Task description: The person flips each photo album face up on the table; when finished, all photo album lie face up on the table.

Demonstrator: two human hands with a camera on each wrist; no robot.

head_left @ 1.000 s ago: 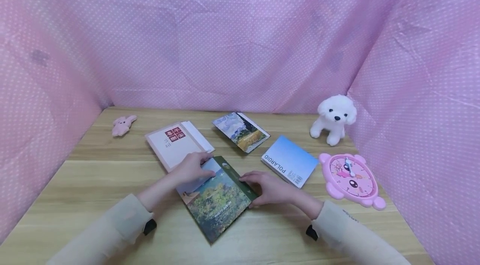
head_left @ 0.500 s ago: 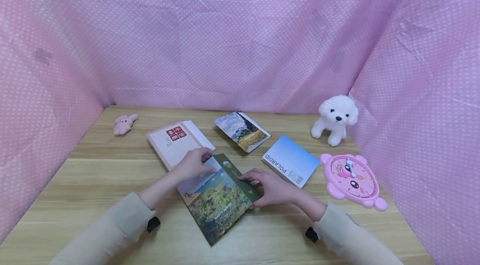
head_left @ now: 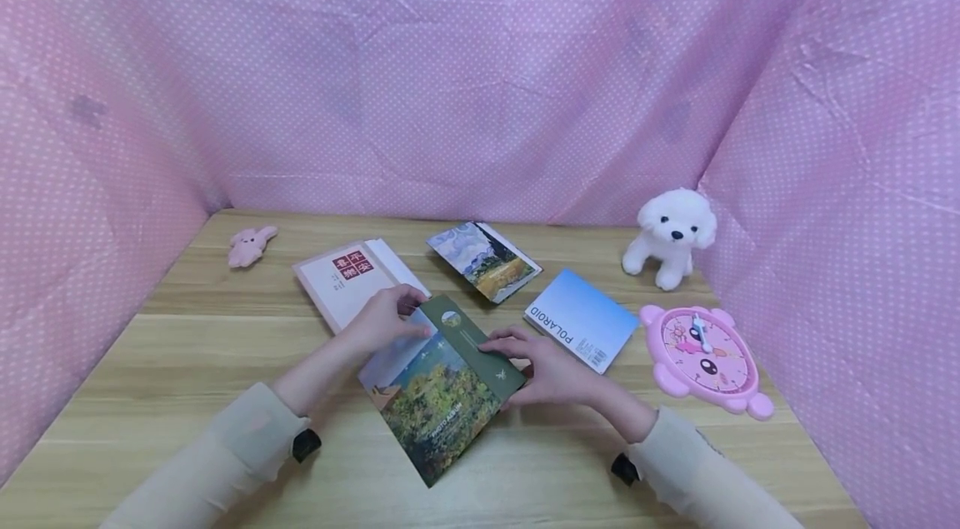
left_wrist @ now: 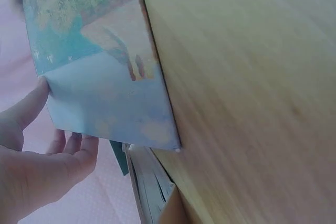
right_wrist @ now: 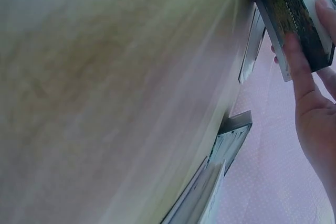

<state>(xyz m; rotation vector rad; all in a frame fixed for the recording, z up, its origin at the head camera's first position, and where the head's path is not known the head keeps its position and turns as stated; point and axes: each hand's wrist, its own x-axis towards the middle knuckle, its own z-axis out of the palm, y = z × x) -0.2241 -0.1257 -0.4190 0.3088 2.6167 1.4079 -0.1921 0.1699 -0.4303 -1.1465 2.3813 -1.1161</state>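
Both hands hold a photo album (head_left: 442, 404) with a painted garden cover and a dark green strip along its far side. The left hand (head_left: 381, 322) grips the far left corner; in the left wrist view its thumb lies at the cover's edge and its other fingertips are at the end edge. At the right end, the right hand (head_left: 551, 371) pinches the green strip between its fingers and thumb. In the right wrist view the album's thick edge (right_wrist: 286, 3) is raised above the table. A white album (head_left: 341, 287) with a red character block lies behind the left hand.
On the wooden table (head_left: 195, 396) lie a small landscape album (head_left: 487, 266) and a blue POLAROID album (head_left: 577, 316). A pink toy clock (head_left: 723, 362) and a white plush dog (head_left: 671, 242) are at right, a small pink plush (head_left: 250, 247) at far left. Pink dotted cloth (head_left: 480, 79) surrounds the table.
The held album's far side has moved up and away, so more of the green strip shows. Both hands moved slightly with it, keeping their grip.
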